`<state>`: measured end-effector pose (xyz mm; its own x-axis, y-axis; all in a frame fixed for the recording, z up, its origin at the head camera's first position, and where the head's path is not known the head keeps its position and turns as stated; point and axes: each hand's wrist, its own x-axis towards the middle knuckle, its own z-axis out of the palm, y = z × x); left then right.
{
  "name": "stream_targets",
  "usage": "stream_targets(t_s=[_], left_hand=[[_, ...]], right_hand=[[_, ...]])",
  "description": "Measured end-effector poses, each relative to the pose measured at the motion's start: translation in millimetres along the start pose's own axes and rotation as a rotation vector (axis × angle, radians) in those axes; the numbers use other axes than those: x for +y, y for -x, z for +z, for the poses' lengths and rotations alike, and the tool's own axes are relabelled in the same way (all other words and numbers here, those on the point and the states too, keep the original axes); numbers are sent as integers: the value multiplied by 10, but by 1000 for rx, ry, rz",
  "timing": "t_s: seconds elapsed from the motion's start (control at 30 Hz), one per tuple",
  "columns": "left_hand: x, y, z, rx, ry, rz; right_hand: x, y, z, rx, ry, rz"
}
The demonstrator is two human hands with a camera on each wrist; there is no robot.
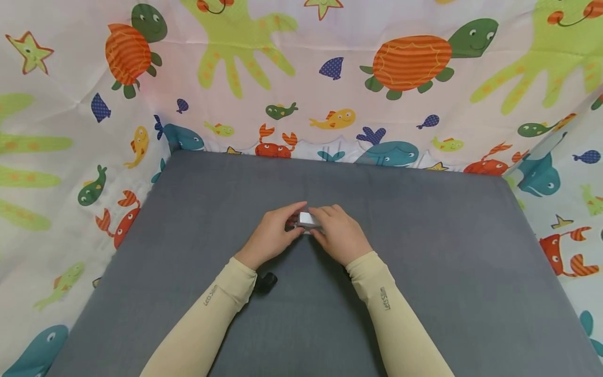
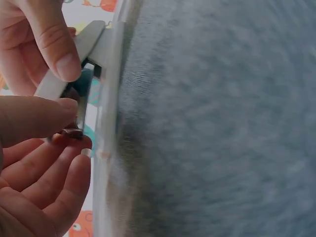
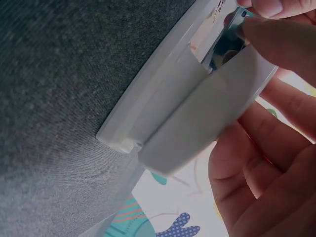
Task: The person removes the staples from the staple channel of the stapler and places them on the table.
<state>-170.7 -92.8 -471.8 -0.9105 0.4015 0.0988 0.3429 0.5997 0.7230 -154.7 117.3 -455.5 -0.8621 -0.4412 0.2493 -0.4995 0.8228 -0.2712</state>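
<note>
A small white stapler point(image 1: 309, 220) is between both hands near the middle of the grey table. Its pale top cover point(image 3: 207, 108) stands angled away from the base, and a shiny metal track point(image 3: 229, 42) shows in the gap. My right hand point(image 1: 341, 235) grips the cover, thumb along one side and fingers curled on the other. From the left, my left hand point(image 1: 273, 230) holds the other end, thumb and fingertips pinching around the metal track point(image 2: 81, 108). Fingers partly hide the inside of the stapler.
Grey cloth covers the table point(image 1: 424, 262). A white curtain point(image 1: 292, 63) with printed sea animals surrounds its back and sides. A black wrist-worn device point(image 1: 267, 283) sticks out beside the left cuff. Both forearms wear pale yellow sleeves point(image 1: 395, 309).
</note>
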Motion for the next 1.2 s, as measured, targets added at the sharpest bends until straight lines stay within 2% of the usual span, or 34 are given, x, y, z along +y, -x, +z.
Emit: stream_targets(t_s=[0.2, 0.63, 1.2], left_hand=[[-7, -19, -8, -15, 14, -18], [13, -48, -21, 16, 22, -18], [2, 12, 21, 21, 37, -39]], right_hand=[[3, -13, 5, 9, -12, -1], [18, -43, 20, 64, -20, -29], [-21, -12, 54, 51, -27, -13]])
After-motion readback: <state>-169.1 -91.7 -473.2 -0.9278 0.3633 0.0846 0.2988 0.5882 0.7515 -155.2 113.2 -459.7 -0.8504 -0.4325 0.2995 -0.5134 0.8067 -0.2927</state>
